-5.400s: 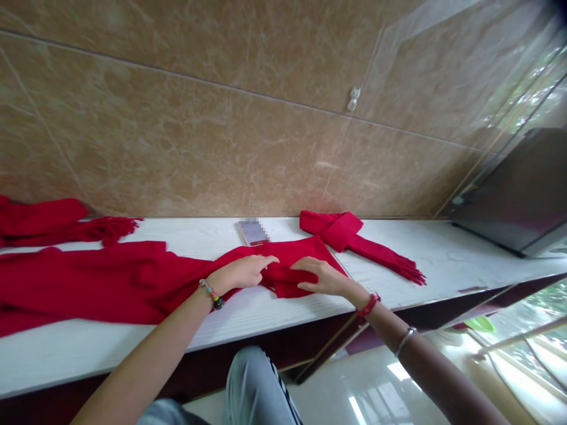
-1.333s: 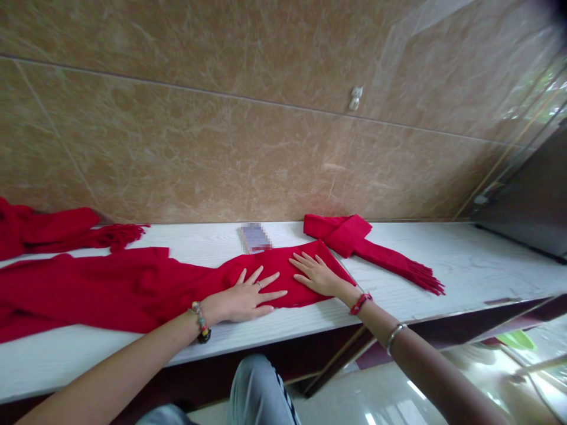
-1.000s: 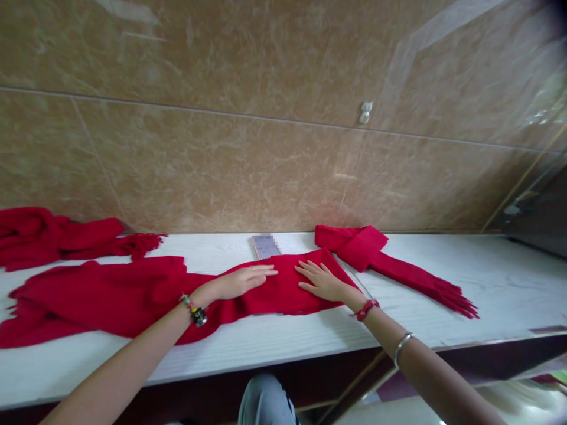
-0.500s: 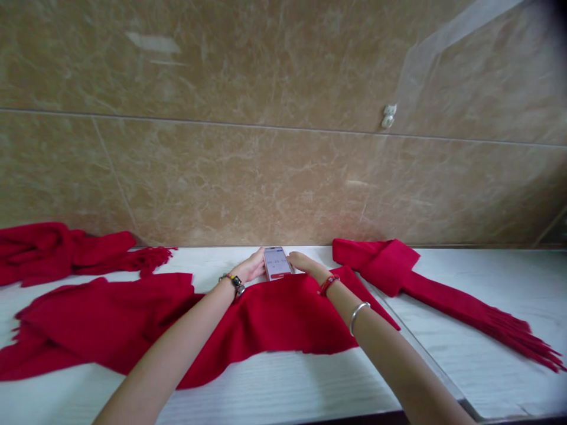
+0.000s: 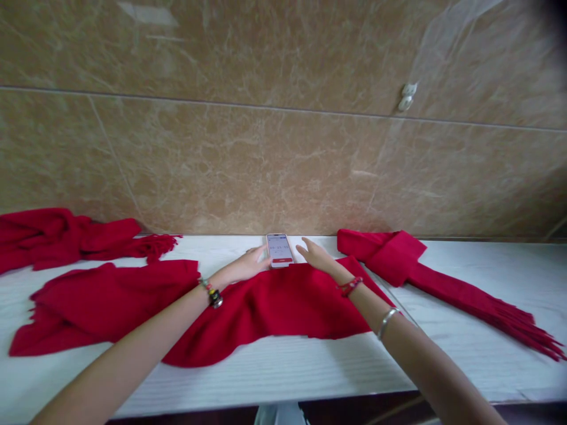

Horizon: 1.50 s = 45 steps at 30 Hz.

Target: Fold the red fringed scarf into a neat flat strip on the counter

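Note:
A phone (image 5: 279, 249) with a timer-like display lies on the white table, close to the wall. To its left is my left hand (image 5: 248, 264), fingers apart and near the phone's edge; whether a fingertip touches it I cannot tell. My right hand (image 5: 315, 255) hovers to the right of the phone with its fingers spread and nothing in them. Below both hands a red scarf (image 5: 292, 304) stretches across the table, its upper edge near the phone's lower end. My left forearm crosses over part of the red cloth.
Another red scarf (image 5: 398, 260), folded over itself, trails its fringe to the right. At the far left lies a bunched red scarf (image 5: 66, 236) with fringe. A marbled tile wall (image 5: 266, 159) rises behind the white table (image 5: 212, 386); a small white cat-shaped piece (image 5: 407, 97) is fixed to it.
Both hands have come away from the phone's sides, the left moving left and the right moving right, fingers opening. The phone now rests on the table. The view has shifted slightly.

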Available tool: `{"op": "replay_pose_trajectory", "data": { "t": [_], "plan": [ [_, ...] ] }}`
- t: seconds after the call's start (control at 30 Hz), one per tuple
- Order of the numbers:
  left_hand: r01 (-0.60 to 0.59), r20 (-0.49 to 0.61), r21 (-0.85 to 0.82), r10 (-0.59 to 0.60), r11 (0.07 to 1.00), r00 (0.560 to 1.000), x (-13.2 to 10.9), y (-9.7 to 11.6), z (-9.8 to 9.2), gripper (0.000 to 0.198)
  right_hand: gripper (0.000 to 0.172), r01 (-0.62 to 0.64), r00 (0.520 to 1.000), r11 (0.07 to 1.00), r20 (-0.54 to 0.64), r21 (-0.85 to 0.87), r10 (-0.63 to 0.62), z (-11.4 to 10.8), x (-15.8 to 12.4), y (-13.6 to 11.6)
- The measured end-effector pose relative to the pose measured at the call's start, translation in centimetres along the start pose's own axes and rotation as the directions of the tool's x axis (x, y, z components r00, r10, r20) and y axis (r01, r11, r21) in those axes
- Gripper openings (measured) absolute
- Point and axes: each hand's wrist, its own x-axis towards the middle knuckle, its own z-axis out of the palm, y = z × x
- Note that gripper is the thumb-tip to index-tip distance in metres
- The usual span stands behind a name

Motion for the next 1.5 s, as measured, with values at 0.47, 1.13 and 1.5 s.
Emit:
{"op": "replay_pose_trajectory", "data": {
  "t": [0.47, 1.13, 1.5],
  "plan": [
    [-0.191, 0.237, 0.448, 0.090, 0.873, 0.967, -5.8, -6.7, -3.7, 0.053, 0.059, 0.058, 0.991, 0.963, 0.129, -0.264, -0.025, 0.4, -6.5, 0.9],
    [-0.028, 0.001, 0.074, 0.028, 0.997, 1.000, -2.1, -3.7, -0.8, 0.033, 0.017, 0.153, 0.987, 0.957, 0.095, -0.246, -0.133, -1.2, -3.4, -0.9],
    [-0.062, -0.185, -0.155, 0.033, 0.986, 0.982, -1.9, -3.3, -2.5, 0.027, 0.020, 0.098, 0.995, 0.990, -0.010, -0.103, -0.100, -0.8, -2.8, 0.1]
  ]
}}
